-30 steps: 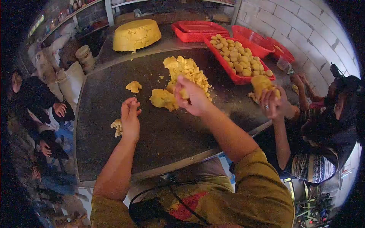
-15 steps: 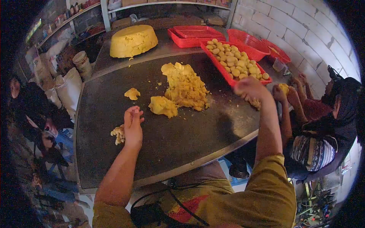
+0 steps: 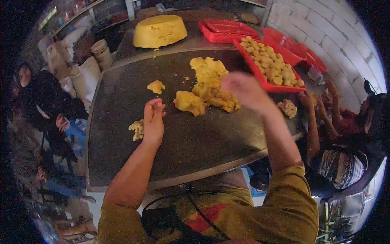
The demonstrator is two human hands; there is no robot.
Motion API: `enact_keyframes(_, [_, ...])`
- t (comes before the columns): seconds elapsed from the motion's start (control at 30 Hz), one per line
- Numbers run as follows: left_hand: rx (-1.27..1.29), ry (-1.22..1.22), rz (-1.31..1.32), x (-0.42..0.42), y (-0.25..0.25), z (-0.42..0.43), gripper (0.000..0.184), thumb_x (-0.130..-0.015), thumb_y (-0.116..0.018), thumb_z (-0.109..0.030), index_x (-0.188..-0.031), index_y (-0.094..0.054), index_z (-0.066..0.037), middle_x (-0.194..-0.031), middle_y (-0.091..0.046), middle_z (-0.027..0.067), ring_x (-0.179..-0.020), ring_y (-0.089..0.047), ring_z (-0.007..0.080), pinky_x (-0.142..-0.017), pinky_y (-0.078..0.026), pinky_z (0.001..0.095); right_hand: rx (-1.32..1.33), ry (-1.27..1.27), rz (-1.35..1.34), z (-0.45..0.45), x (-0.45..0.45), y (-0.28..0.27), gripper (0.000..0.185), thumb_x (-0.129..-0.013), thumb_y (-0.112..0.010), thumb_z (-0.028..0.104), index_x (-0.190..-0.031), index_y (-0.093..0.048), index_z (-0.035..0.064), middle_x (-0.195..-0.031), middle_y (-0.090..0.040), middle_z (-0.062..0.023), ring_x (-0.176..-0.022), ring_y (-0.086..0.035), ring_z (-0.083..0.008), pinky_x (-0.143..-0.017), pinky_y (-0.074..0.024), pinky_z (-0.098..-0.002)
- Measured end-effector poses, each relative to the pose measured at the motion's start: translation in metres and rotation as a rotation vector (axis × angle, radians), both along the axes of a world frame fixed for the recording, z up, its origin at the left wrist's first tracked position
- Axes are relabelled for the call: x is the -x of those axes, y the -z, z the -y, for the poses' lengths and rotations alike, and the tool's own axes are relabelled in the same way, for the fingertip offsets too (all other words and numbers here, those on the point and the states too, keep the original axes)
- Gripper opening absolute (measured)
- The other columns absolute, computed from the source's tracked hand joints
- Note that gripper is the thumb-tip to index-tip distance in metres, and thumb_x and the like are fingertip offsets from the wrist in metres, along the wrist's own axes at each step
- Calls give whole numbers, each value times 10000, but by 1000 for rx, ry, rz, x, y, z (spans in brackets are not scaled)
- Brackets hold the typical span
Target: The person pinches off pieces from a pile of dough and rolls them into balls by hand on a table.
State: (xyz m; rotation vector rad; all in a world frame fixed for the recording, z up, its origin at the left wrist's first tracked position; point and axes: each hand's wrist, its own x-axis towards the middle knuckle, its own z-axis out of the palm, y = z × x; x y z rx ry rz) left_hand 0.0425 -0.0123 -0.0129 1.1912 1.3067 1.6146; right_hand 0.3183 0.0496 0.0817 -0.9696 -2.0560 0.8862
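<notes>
My left hand (image 3: 154,124) is over the left side of the dark table, its fingers curled together; whatever they hold, if anything, is hidden. Beside it lies a pale cluster of small lumps (image 3: 137,130), with a small yellow dough piece (image 3: 156,86) just beyond. My right hand (image 3: 245,91), smeared by motion, is at the right edge of a crumbly yellow dough mound (image 3: 209,77) and partly covers it. A smooth dough lump (image 3: 189,102) sits at the mound's near left. Round dough balls (image 3: 268,61) fill a red tray (image 3: 280,88) beyond my right hand.
A large yellow dough block (image 3: 159,32) stands at the back, near stacked red trays (image 3: 227,30) and a red basin (image 3: 288,44). Another pale cluster (image 3: 287,108) lies at right, near a co-worker's hands (image 3: 313,99). Other people sit at left beside a white sack (image 3: 87,79).
My right hand has swung left from beside the red tray to the dough mound, uncovering the pale cluster at right. My left hand stays near its cluster. The whole view has shifted somewhat.
</notes>
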Motion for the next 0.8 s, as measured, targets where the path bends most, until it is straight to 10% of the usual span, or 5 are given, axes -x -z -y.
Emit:
enact_keyframes(0.07, [-18,-36,-48,8,-7,-2,259,-899,-471,-235,-1087,-468,-56,-1049,-482,71,-930,-482,154,-805,-413,305,-339,-149,408,11,46,20,451,-752,-649,238,-1123,-497,33,-1080,-556,-148,-1034,-512,-293,-909,-390,-368])
enact_keyframes(0.27, [4,-425,-1207,41,-33,4,308,-847,-537,-269,-1043,-517,-33,-1039,-516,117,-953,-538,233,-803,-451,344,-324,2,470,1,108,55,490,-724,-663,256,-1122,-469,46,-1096,-509,-189,-1039,-481,-350,-876,-398,-414])
enact_keyframes(0.33, [593,-304,-1518,34,-45,12,336,-839,-539,-292,-1050,-526,-31,-1038,-536,129,-979,-542,272,-804,-462,365,-412,59,527,7,118,58,457,-725,-659,252,-1093,-479,49,-1066,-517,-190,-1010,-491,-350,-851,-410,-417])
enact_keyframes(0.6, [685,-119,-1493,35,-54,17,269,-818,-562,-266,-969,-589,-45,-1014,-560,115,-986,-542,255,-800,-465,365,-615,116,781,3,116,63,300,-771,-567,144,-1046,-513,39,-985,-550,-140,-921,-527,-296,-751,-456,-366])
enact_keyframes(0.8, [643,-127,-1585,39,-47,13,202,-776,-587,-153,-950,-601,-52,-987,-577,95,-954,-560,256,-794,-466,359,721,-87,-520,-33,76,67,380,-759,-505,6,-1136,-504,52,-993,-562,-82,-897,-549,-176,-780,-439,-274])
